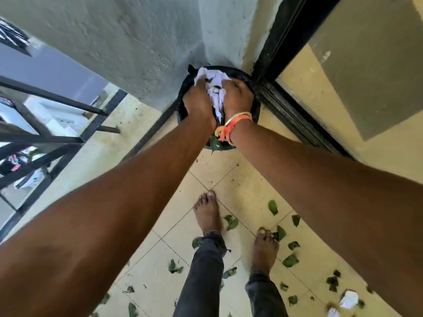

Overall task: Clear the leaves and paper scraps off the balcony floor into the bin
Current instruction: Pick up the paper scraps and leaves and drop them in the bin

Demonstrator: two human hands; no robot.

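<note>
A round black bin (242, 75) stands in the corner against the wall. Both my hands are over its mouth. My left hand (198, 99) and my right hand (237, 97) together grip a crumpled bundle of white paper scraps (215, 88), with a green leaf (215, 144) hanging below my wrists. Several green leaves (290, 260) lie on the cream tiled floor (242, 193) around my bare feet. A white paper scrap (349, 298) lies at the lower right.
A black metal railing (57, 138) borders the balcony on the left. A black door frame (286, 92) with a glass pane runs along the right. The grey wall (137, 42) rises behind the bin. My feet (207, 213) stand on the tiles.
</note>
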